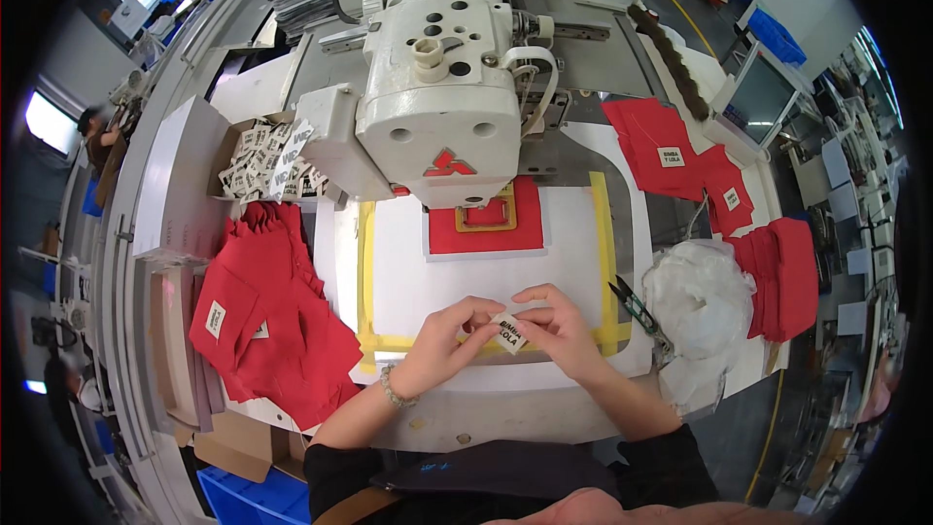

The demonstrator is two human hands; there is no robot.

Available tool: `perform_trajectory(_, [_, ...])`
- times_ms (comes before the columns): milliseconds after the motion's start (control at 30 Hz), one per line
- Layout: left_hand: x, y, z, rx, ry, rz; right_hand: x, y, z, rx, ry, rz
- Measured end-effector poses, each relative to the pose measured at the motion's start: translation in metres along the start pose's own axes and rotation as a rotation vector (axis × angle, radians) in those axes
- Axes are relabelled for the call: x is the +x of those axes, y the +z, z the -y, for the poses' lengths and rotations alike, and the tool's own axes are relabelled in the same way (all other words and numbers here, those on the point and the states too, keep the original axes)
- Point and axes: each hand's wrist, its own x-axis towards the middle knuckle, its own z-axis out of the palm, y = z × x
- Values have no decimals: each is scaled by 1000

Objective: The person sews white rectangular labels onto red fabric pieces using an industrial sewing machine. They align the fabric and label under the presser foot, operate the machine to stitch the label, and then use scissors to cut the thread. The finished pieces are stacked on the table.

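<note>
Between the fingertips of both my hands is a small white fabric label (508, 332) with black print, held above the near edge of the work surface. My left hand (442, 342) pinches its left side, and my right hand (567, 335) grips its right side. Beyond them, a red fabric piece (530, 217) lies on a white sheet (408, 282) edged with yellow tape. A small yellow frame (488, 227) rests on the red fabric, under the head of a large white sewing machine (437, 126).
At left, red fabric pieces (282, 331) lie below a box of loose labels (272, 160) and a white carton (180, 180). To the right are black-bladed scissors (637, 311), a crumpled white heap (700, 292), folded red fabric (782, 277), labelled red pieces (646, 141) and a monitor (758, 97).
</note>
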Motion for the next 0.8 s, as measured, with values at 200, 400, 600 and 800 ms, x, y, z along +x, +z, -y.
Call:
perform_trajectory(200, [-1,4,4,142,161,-88,-7,12,8,34,60,-40])
perform_trajectory(400, [7,2,-2,401,349,-175,-11,18,11,75,31,-90])
perform_trajectory(600, [10,10,0,550,472,-199,-14,20,2,-145,-96,-128])
perform_trajectory(800, [13,10,-2,641,425,-191,-16,26,5,-359,-147,-182])
